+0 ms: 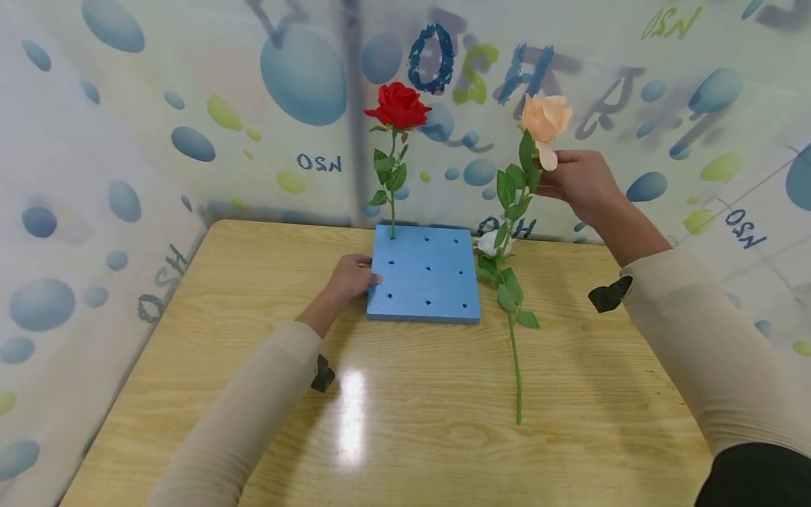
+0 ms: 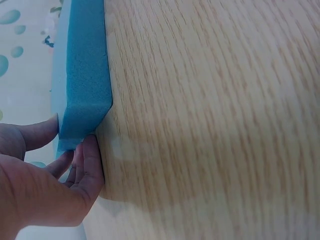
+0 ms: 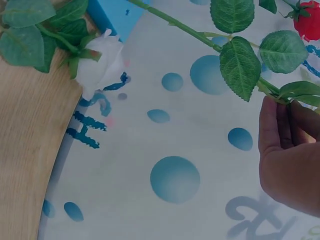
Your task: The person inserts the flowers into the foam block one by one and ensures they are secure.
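A blue foam board (image 1: 412,282) with several small holes lies flat on the wooden table. My left hand (image 1: 350,277) grips its left edge, thumb on the top face and fingers against the side, as the left wrist view (image 2: 60,185) shows. In the board's far left hole a red artificial rose (image 1: 399,109) stands upright. My right hand (image 1: 583,182) pinches the green stem of a peach artificial rose (image 1: 546,118) just below the bloom, holding it up to the board's right. The peach rose's lower leaves overlap a white rose (image 1: 491,243) in the head view.
The white rose lies along the table (image 1: 253,352), right of the board, with a green stem (image 1: 516,366) stretching toward the front. A patterned wall covering (image 1: 253,169) rises directly behind the table and continues at both sides.
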Demonstrator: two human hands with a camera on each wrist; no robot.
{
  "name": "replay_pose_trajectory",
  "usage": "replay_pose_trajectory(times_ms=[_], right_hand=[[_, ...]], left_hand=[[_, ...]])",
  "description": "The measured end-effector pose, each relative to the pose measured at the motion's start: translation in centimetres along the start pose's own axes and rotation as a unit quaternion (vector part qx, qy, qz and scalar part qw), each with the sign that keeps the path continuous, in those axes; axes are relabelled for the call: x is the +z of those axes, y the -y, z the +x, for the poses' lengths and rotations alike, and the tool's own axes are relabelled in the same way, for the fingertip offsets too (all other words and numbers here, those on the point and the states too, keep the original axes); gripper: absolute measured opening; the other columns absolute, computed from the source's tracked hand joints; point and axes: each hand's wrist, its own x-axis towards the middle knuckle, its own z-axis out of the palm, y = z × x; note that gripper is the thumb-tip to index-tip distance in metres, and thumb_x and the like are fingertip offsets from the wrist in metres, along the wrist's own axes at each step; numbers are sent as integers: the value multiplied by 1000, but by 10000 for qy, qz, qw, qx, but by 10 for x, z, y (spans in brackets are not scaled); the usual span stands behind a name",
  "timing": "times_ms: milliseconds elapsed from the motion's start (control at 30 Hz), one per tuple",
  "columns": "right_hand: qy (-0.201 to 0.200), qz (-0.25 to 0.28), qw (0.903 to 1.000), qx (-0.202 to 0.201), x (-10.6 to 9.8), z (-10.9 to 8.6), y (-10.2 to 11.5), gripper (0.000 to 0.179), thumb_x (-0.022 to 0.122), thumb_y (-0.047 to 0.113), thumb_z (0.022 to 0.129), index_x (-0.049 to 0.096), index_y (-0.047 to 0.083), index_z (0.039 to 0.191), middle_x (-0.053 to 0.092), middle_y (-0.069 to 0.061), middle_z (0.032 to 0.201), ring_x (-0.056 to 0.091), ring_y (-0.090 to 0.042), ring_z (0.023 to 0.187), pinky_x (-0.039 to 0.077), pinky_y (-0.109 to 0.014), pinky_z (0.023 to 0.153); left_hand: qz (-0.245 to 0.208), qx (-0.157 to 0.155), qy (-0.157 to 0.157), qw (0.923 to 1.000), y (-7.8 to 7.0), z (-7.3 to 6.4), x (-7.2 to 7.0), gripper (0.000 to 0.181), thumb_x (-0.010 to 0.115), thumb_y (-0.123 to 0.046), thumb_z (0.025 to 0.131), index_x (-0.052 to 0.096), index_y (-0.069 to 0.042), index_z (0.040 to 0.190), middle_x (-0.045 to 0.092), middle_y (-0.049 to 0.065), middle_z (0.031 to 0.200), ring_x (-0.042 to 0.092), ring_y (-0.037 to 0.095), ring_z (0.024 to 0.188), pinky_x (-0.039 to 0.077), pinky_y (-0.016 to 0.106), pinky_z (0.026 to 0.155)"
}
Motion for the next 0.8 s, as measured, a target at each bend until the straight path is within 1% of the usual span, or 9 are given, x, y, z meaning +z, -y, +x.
replay_pose_trajectory(times_ms=[133,267,367,467,533,633,700,800], right_hand=[[-76,348,9993,-101,8,4,5,49,69,22,90,57,1,133,66,2,104,67,-9,93,55,-23,82],[-132,635,9978,-151,17,9,9,41,70,19,89,64,2,125,68,0,101,68,-11,90,56,-23,79],[-158,753,9970,-131,23,13,10,31,69,18,89,68,3,117,68,-1,101,69,-12,89,56,-25,79],[-178,735,9971,-107,28,18,9,25,69,18,90,71,5,111,67,-1,104,68,-14,91,56,-26,79],[-190,632,9978,-114,32,21,9,26,68,19,91,70,5,113,67,-2,106,67,-15,95,56,-25,79],[-208,480,9985,-159,37,26,10,32,66,20,92,67,5,121,66,-3,109,65,-17,102,56,-24,80],[-241,398,9988,-170,41,28,11,36,66,21,93,65,5,125,66,-4,113,63,-19,107,55,-26,83],[-295,319,9989,-150,46,30,15,38,64,21,93,64,6,128,64,-5,118,61,-20,112,52,-31,93]], left_hand=[[-44,-21,8,10000,1,0,1,53,61,-9,93,45,-6,144,48,17,141,51,28,115,46,42,101],[-74,-5,5,10000,1,1,1,53,61,-9,93,45,-6,143,47,16,143,51,27,116,47,43,100],[-70,9,19,10000,2,1,1,53,61,-9,94,45,-6,144,47,16,143,51,28,116,47,43,99],[-45,6,26,10000,2,2,1,53,61,-10,94,45,-6,144,47,16,142,50,27,115,47,43,100],[-31,11,22,10000,2,2,1,53,62,-9,93,45,-6,144,48,16,142,50,28,115,47,42,100],[1,18,11,10000,2,3,1,53,62,-9,93,45,-6,144,48,17,141,51,28,114,47,42,100],[7,34,2,10000,1,3,0,53,62,-9,93,45,-5,143,49,17,140,51,27,113,47,42,99],[20,53,-11,10000,0,2,0,53,62,-9,93,46,-5,143,50,17,139,51,27,113,47,42,99]])
